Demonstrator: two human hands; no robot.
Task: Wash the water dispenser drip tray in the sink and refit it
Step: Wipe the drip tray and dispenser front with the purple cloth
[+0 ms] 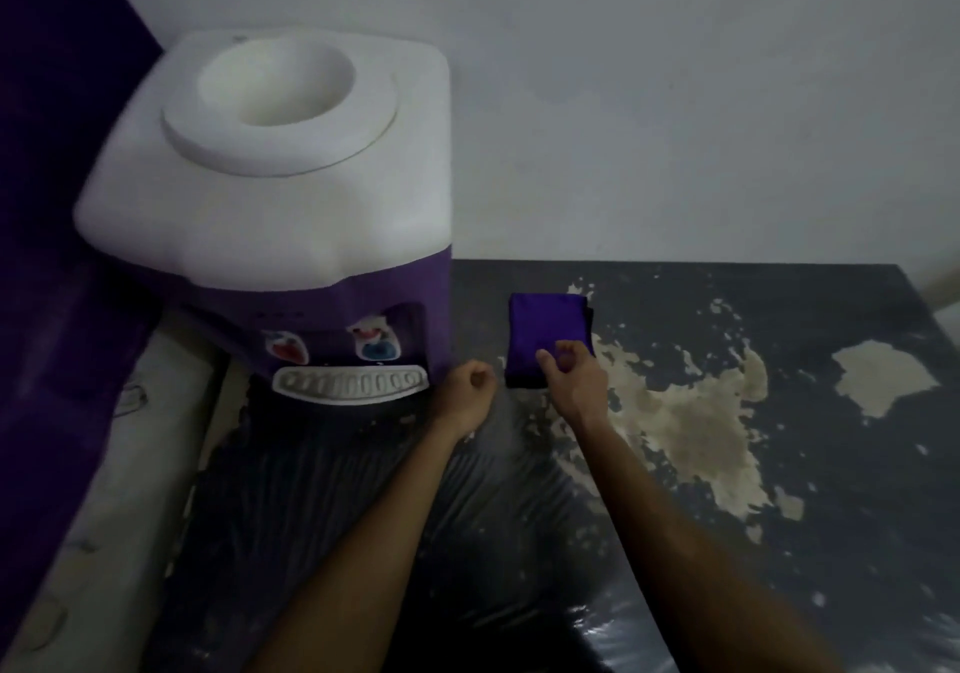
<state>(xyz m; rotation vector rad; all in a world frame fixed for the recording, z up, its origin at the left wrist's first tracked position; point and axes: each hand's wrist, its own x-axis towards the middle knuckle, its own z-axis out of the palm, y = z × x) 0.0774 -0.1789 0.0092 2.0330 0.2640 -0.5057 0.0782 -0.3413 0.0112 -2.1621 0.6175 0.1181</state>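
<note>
A white and purple water dispenser (270,215) stands at the back left of a dark table (779,542). Its white slotted drip tray (350,384) sits in place at the base, under the red tap (285,347) and the blue tap (376,345). My left hand (465,394) hovers just right of the tray with fingers curled and nothing in it. My right hand (574,376) rests over the near edge of a folded purple cloth (545,334), thumb and fingers curled above it; whether it grips the cloth is unclear.
The table top is worn, with pale patches (691,423) where the dark coating has peeled. A grey wall (675,100) stands behind. A purple surface (52,256) and a pale ledge (104,516) run along the left side.
</note>
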